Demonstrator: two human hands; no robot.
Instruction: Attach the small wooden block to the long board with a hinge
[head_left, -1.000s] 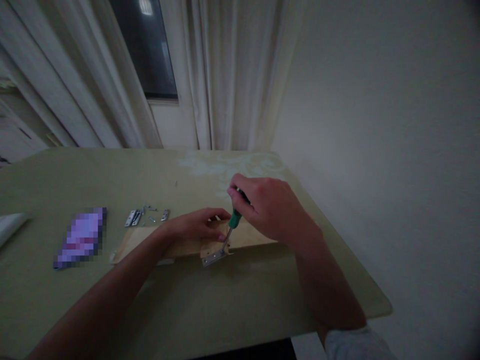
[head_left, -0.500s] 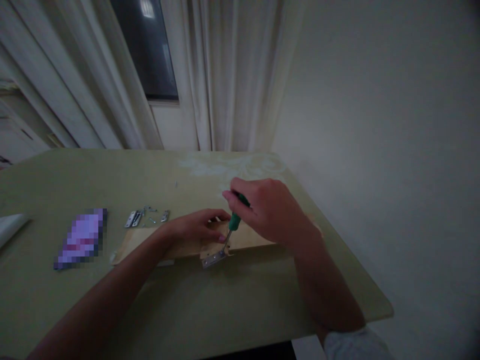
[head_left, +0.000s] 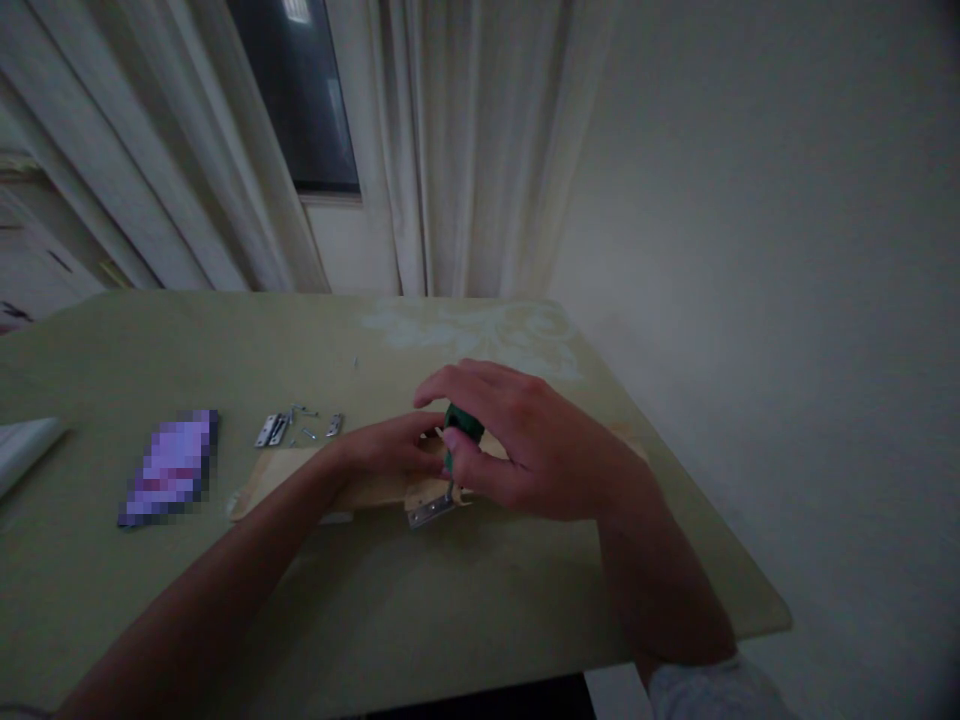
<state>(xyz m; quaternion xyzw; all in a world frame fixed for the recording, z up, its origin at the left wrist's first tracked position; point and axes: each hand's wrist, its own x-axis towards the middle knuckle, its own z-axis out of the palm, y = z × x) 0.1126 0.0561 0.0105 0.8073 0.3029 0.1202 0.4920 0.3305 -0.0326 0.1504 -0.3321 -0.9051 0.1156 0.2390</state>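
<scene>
One purple packet [head_left: 171,468], pixelated: any print unreadable. Your right hand [head_left: 525,435] loosely curled round screwdriver [head_left: 463,423], green-handled, shaft down to silver hinge [head_left: 431,512]. Hinge narrow, holed, angled at near edge of pale wooden board [head_left: 281,476]. Your left hand [head_left: 384,446] part open, resting on board, fingers just beside screwdriver.

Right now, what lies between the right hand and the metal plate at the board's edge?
A green screwdriver: in the head view, its shaft points down from the right hand toward the metal plate.
</scene>
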